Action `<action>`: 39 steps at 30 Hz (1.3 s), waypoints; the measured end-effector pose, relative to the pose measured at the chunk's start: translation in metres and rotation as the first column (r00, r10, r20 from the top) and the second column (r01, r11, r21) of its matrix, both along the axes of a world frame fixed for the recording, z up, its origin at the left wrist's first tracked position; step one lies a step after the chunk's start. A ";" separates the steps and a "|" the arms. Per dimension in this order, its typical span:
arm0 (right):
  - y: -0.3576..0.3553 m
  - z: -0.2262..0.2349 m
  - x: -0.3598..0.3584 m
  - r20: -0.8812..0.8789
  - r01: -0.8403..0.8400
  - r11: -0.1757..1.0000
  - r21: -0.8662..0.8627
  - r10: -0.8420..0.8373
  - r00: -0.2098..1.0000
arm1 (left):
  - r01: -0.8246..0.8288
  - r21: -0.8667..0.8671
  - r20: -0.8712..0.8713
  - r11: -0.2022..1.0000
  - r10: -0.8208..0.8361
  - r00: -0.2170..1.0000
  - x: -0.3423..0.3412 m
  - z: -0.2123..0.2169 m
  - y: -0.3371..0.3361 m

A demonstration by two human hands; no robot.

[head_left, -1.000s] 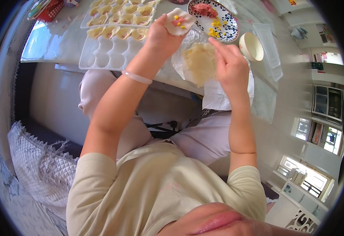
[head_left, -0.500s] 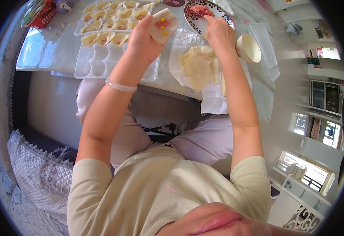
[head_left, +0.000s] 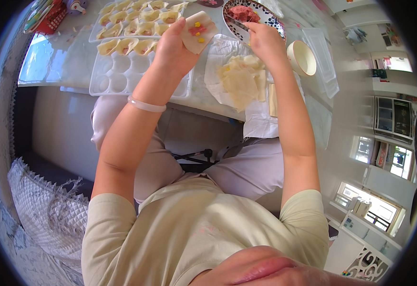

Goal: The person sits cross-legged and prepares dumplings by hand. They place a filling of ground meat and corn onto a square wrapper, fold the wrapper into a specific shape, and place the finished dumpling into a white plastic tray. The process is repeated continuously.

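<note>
My left hand holds a square dumpling wrapper flat on its fingers, with pink meat and yellow corn bits on it. My right hand grips a thin utensil whose tip reaches into the patterned bowl of pink minced filling. A stack of pale wrappers lies on a white sheet just below my right hand. The white moulded tray to the left holds several folded dumplings in its far rows; its near cups stand bare.
A small white cup stands right of my right hand, beside a transparent container. A red packet lies at the table's far left. The table edge runs above my knees. A quilted cushion is at lower left.
Both hands have moved away from me. My right hand left the wrapper stack and reached with the utensil into the filling bowl. The left hand still carries the filled wrapper.
</note>
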State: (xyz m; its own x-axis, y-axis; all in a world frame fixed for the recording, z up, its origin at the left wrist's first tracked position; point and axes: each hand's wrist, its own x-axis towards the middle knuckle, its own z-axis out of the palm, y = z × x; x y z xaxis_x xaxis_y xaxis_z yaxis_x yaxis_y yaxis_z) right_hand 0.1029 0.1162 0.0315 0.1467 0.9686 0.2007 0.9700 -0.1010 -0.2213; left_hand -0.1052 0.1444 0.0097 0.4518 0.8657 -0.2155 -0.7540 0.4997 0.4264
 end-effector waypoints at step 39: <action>-0.083 0.008 -0.086 0.091 -0.197 0.957 0.212 0.181 0.979 | 0.083 -0.020 0.076 0.996 -0.081 0.994 0.002 -0.004 -0.010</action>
